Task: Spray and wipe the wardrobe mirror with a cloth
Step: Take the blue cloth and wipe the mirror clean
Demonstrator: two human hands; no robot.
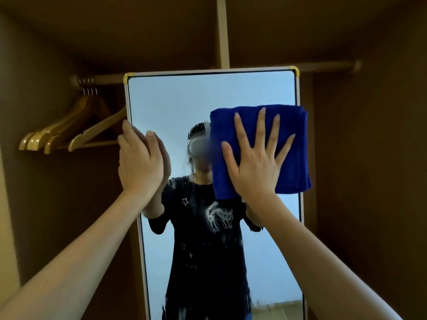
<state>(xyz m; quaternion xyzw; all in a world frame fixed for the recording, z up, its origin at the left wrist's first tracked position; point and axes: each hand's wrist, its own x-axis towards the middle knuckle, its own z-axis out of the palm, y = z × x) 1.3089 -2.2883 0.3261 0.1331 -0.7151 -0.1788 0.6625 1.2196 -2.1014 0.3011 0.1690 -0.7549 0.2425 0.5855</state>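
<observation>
Your right hand (251, 162), fingers spread flat, presses the folded blue cloth (293, 153) against the wardrobe mirror (166, 107), while your left hand (139, 162) grips the mirror's left edge.

Wardrobe rail (106, 77) carries wooden hangers (69, 130) (bunched at left).

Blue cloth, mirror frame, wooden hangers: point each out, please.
blue cloth (293, 144), head view, bare right part.
mirror frame (208, 72), head view, top edge.
wooden hangers (92, 132), head view, front hanger's arm.
</observation>
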